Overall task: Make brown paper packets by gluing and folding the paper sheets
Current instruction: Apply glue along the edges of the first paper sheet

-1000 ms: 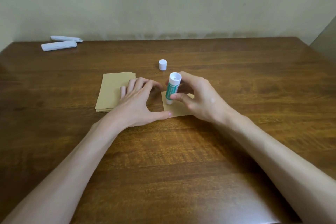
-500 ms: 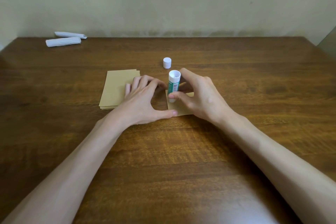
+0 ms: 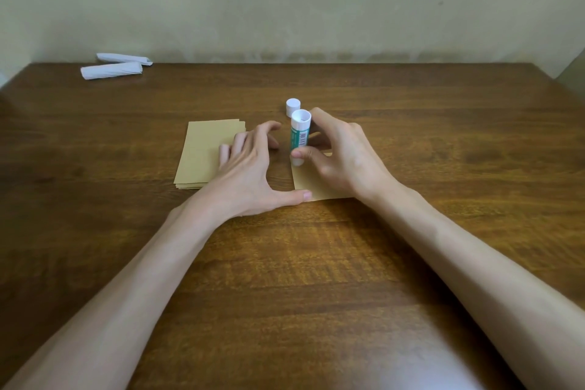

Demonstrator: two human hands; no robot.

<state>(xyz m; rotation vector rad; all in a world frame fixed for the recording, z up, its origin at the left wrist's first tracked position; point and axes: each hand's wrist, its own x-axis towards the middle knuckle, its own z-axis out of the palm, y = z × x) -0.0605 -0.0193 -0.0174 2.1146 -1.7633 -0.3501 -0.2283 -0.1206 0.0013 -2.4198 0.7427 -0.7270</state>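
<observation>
A single brown paper sheet (image 3: 308,182) lies flat at the table's middle. My right hand (image 3: 342,158) pinches a green-and-white glue stick (image 3: 299,136) between thumb and fingers, held upside down with its lower end on the sheet's far left corner. My left hand (image 3: 250,174) is spread beside it, thumb tip pressing the sheet's near left corner, fingers arched, their tips on the table and on the stack's edge. A stack of brown sheets (image 3: 205,152) lies to the left, partly under that hand.
The glue stick's white cap (image 3: 292,106) stands just behind the stick. Two folded white paper pieces (image 3: 114,67) lie at the far left corner of the wooden table (image 3: 443,136). A wall rises right behind the table's far edge.
The glue stick has gone from tilted to nearly upright. Both hands stay on the sheet; the view has shifted a little.
</observation>
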